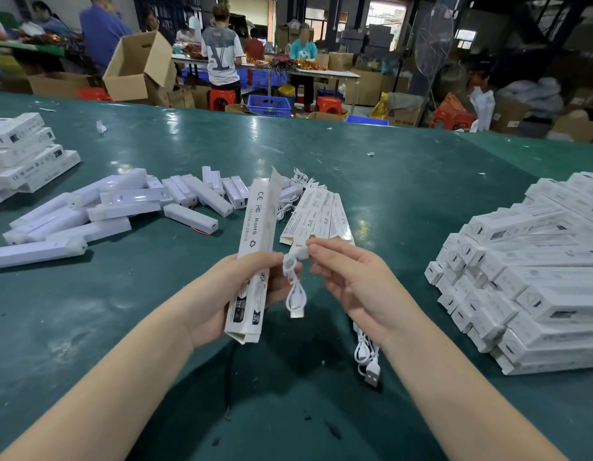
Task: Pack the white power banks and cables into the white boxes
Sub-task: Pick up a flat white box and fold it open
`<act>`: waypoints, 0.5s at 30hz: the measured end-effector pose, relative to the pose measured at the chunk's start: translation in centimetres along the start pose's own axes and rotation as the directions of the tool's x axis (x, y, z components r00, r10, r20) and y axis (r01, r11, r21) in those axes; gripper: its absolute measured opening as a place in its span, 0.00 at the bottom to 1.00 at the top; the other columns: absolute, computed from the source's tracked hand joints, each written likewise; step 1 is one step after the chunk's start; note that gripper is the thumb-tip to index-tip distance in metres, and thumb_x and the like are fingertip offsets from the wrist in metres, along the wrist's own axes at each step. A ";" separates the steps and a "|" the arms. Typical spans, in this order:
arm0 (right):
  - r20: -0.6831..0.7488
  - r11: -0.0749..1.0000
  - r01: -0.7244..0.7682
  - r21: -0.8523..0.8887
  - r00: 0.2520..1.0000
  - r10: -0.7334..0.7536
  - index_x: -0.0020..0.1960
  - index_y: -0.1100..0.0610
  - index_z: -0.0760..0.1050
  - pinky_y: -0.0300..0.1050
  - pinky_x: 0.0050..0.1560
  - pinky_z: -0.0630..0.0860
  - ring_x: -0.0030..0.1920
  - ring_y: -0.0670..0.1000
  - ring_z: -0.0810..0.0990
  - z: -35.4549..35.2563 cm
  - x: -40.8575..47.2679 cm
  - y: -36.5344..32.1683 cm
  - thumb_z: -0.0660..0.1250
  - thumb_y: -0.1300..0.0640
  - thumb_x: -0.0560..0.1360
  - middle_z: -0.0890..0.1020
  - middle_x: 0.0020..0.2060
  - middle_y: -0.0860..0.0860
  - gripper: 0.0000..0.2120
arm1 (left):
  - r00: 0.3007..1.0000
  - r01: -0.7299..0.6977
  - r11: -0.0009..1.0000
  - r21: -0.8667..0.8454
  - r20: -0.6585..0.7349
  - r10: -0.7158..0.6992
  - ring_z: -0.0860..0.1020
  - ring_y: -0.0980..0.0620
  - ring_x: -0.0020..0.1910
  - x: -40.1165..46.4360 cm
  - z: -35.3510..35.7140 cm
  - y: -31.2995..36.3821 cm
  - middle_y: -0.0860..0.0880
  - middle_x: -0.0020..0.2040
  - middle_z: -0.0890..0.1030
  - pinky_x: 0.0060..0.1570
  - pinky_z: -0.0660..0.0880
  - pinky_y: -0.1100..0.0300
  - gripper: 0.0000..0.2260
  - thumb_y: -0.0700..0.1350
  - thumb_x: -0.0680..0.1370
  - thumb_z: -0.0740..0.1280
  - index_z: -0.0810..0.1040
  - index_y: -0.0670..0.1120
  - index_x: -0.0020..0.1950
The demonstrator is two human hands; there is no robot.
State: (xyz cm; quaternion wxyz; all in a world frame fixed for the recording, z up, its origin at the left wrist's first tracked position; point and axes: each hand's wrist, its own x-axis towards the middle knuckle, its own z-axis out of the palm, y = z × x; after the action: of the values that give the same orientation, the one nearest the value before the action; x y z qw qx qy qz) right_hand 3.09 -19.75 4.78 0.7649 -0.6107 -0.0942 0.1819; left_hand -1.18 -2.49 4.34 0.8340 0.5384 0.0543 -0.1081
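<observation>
My left hand (221,294) grips a long white box (255,247) held upright above the green table, its top flap open. My right hand (351,277) pinches a short coiled white cable (295,287) just right of the box, with its USB plug hanging down. Loose white power banks (122,207) lie scattered on the table to the left. Flat unfolded white boxes (318,217) lie just beyond my hands, with more white cables (295,184) behind them. Another bunch of cables (368,357) lies under my right wrist.
A big pile of closed white boxes (534,281) fills the right side of the green table (388,181). A smaller stack of boxes (25,151) sits at the far left. Beyond the table, people work among cardboard cartons (138,68) and blue crates (270,104).
</observation>
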 end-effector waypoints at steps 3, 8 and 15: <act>-0.022 0.987 -0.093 0.132 0.995 0.096 0.40 0.50 0.87 0.32 0.37 0.75 0.35 0.42 0.81 -0.1 0.2 -0.1 0.74 0.55 0.63 0.86 0.40 0.47 0.06 | 1.000 -0.001 0.998 0.058 -0.021 0.002 0.80 0.53 0.32 -0.2 -0.1 0.0 0.44 0.38 0.81 0.32 0.77 0.64 0.05 0.43 0.68 0.75 0.83 0.43 0.41; 0.072 0.873 -0.302 0.384 0.952 0.298 0.40 0.55 0.87 0.33 0.28 0.75 0.29 0.42 0.79 0.4 0.1 0.1 0.76 0.58 0.63 0.86 0.41 0.48 0.06 | 1.000 0.022 0.999 0.023 -0.011 -0.022 0.79 0.53 0.32 -0.2 -0.5 0.2 0.46 0.38 0.81 0.31 0.77 0.62 0.08 0.47 0.67 0.76 0.84 0.45 0.41; 0.181 0.747 -0.395 0.535 0.917 0.355 0.44 0.64 0.84 0.36 0.30 0.77 0.29 0.46 0.79 1.0 0.1 0.2 0.74 0.63 0.63 0.84 0.38 0.54 0.10 | 0.999 0.038 0.977 -0.209 0.045 -0.029 0.79 0.55 0.35 -0.1 -0.5 0.1 0.47 0.40 0.82 0.31 0.77 0.64 0.08 0.44 0.63 0.76 0.86 0.44 0.40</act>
State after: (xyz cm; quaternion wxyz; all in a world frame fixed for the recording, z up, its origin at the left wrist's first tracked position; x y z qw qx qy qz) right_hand 2.81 -18.82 4.84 0.8541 -0.3586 0.0622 0.3717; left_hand -1.21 -1.99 4.29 0.8851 0.4441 0.0572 -0.1270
